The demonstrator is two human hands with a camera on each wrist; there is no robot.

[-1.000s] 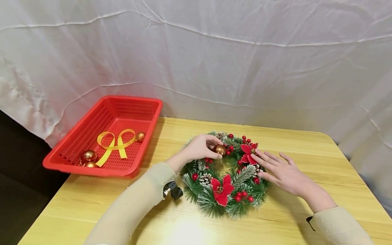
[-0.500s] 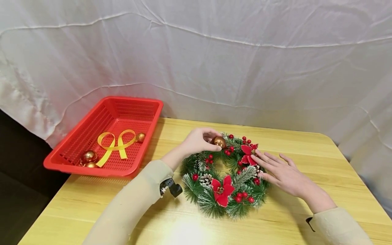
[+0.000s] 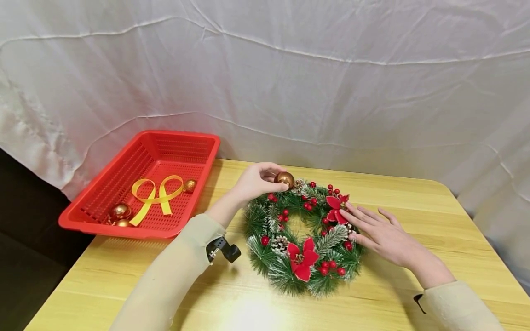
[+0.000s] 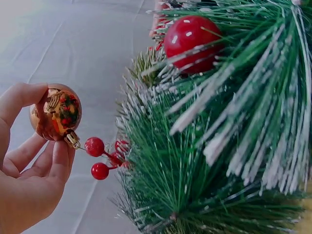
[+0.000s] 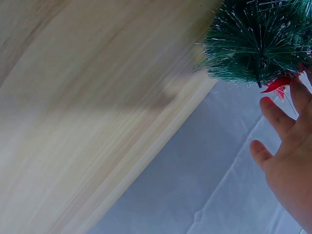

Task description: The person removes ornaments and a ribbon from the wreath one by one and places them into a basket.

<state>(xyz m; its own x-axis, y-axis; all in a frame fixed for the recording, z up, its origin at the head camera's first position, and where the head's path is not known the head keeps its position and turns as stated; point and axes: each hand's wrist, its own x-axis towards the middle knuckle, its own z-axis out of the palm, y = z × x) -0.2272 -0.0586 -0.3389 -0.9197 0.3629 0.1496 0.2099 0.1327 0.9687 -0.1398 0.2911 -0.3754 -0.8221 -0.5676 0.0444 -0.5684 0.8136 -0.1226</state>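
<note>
A green wreath (image 3: 304, 234) with red flowers, red berries and pine cones lies on the wooden table (image 3: 414, 193). My left hand (image 3: 258, 181) pinches a shiny gold ball ornament (image 3: 284, 179) just above the wreath's far left rim. In the left wrist view the gold ball (image 4: 56, 113) sits between thumb and fingers, its cap close to a sprig of red berries (image 4: 97, 157). My right hand (image 3: 378, 232) lies flat with straight fingers on the wreath's right side, fingertips by a red flower (image 3: 335, 208). The right wrist view shows those fingers (image 5: 287, 146) against green needles (image 5: 256, 41).
A red plastic basket (image 3: 78, 219) stands at the table's left end. It holds a yellow ribbon (image 3: 155, 195) and several gold balls (image 3: 120, 211). A white cloth backdrop (image 3: 290, 82) hangs behind the table. The table's near edge is in front of the wreath.
My left hand has lifted the gold ball from the wreath's inner top part up and to the left, over the far rim. My right hand has stayed on the wreath.
</note>
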